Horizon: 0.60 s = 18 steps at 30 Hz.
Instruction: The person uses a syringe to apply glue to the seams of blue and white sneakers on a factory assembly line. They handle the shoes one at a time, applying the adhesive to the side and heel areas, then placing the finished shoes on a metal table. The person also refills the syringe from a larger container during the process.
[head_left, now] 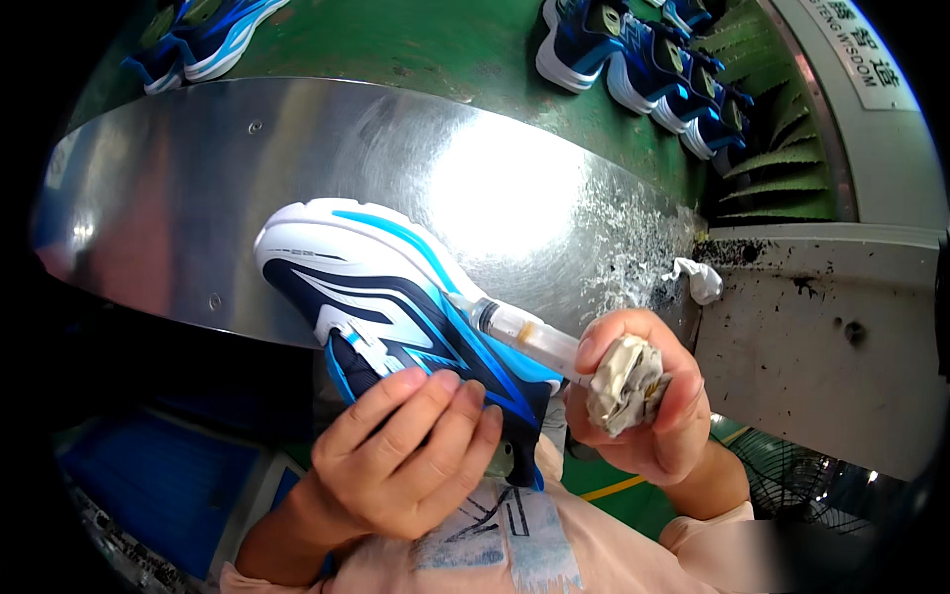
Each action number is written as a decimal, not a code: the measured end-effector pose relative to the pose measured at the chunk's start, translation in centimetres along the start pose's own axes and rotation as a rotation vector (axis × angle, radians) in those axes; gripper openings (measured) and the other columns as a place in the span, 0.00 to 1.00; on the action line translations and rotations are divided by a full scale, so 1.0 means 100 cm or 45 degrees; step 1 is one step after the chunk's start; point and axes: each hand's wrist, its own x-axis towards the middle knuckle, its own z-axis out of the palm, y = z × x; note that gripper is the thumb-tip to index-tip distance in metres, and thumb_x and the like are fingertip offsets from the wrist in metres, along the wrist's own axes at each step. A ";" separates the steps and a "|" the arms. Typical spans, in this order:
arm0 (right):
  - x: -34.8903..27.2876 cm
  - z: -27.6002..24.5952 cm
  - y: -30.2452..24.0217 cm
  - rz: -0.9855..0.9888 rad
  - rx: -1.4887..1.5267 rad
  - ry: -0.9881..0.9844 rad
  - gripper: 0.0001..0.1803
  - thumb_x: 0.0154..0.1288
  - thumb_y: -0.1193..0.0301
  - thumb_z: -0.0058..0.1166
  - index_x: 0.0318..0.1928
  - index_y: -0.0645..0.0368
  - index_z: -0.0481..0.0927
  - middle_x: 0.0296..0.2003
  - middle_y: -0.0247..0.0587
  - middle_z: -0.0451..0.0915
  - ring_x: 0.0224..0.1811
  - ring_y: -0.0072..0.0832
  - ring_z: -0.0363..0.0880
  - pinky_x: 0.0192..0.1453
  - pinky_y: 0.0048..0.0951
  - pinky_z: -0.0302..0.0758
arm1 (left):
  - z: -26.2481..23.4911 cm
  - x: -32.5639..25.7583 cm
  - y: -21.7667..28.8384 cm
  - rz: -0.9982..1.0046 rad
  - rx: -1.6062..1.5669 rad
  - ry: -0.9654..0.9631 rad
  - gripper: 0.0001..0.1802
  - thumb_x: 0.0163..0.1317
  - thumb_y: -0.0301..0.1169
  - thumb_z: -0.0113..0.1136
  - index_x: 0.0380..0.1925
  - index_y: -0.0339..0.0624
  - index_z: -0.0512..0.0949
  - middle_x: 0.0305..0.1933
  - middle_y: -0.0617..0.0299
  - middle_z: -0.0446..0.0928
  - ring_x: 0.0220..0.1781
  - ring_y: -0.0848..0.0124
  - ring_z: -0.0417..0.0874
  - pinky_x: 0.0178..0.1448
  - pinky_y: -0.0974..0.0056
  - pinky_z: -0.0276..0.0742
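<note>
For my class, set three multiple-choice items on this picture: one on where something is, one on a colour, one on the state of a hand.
1. Where does the tip of the clear plastic syringe rest?
A. On the blue and white running shoe
B. On the green conveyor belt
C. On the shiny metal sheet

2. What colour is the crumpled rag?
A. Red
B. Dirty white
C. Black

3. What is the left hand doing?
A. Lying flat and empty
B. Holding the syringe
C. Gripping the shoe

Answers: 1 A, the tip meets the shoe's side by the sole. 2 B, the wad in the right hand is greyish white. 3 C, its fingers curl over the shoe.
</note>
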 end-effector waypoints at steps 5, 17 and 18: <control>-0.022 -0.005 0.012 -0.052 -0.003 -0.015 0.38 0.67 0.42 0.45 0.59 0.66 0.65 0.45 0.39 0.74 0.43 0.17 0.73 0.43 0.18 0.72 | -0.002 0.004 0.002 -0.014 0.074 -0.039 0.09 0.56 0.28 0.60 0.37 0.48 0.83 0.44 0.62 0.81 0.51 0.66 0.80 0.57 0.60 0.77; -0.062 -0.049 0.052 -0.135 0.244 0.029 0.44 0.59 0.34 0.45 0.54 0.66 0.67 0.29 0.34 0.75 0.23 0.13 0.66 0.25 0.15 0.60 | -0.003 0.022 0.002 0.008 0.120 -0.100 0.11 0.51 0.29 0.62 0.36 0.42 0.83 0.42 0.57 0.82 0.48 0.60 0.81 0.52 0.55 0.81; -0.063 -0.051 0.056 -0.158 0.293 0.036 0.44 0.59 0.34 0.45 0.54 0.66 0.67 0.28 0.34 0.74 0.23 0.13 0.66 0.24 0.15 0.60 | -0.003 0.024 0.003 0.001 0.115 -0.106 0.12 0.51 0.30 0.61 0.36 0.41 0.83 0.42 0.57 0.82 0.48 0.60 0.81 0.52 0.54 0.81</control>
